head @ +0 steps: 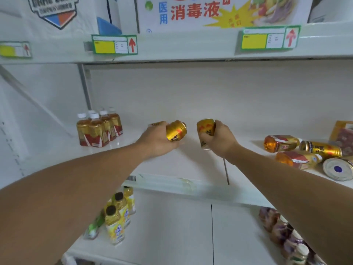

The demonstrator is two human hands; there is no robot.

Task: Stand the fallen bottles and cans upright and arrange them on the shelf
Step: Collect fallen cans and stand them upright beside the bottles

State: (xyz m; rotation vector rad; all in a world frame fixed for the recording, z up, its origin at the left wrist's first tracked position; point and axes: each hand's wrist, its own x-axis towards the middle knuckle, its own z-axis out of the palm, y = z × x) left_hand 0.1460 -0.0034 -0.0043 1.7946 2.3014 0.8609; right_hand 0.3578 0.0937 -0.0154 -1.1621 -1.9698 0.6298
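My left hand (156, 139) grips a gold can (176, 131) tilted on its side above the middle white shelf (172, 169). A second gold can (206, 131), nearly upright, is held in my right hand (221, 140). Both hands hover over the shelf's centre, a little apart. At the left back stand several amber bottles (99, 129) with white caps, upright in a group. On the right lie fallen amber bottles (280, 143) (298, 159), a fallen gold can (321, 149) and a tin (338, 169) on its side.
A yellow box (342, 134) stands at the far right of the shelf. Above, a shelf edge carries price tags (114, 44) and a carton (219, 12). The lower shelf holds yellow bottles (116, 217) at left and dark packets (280, 230) at right.
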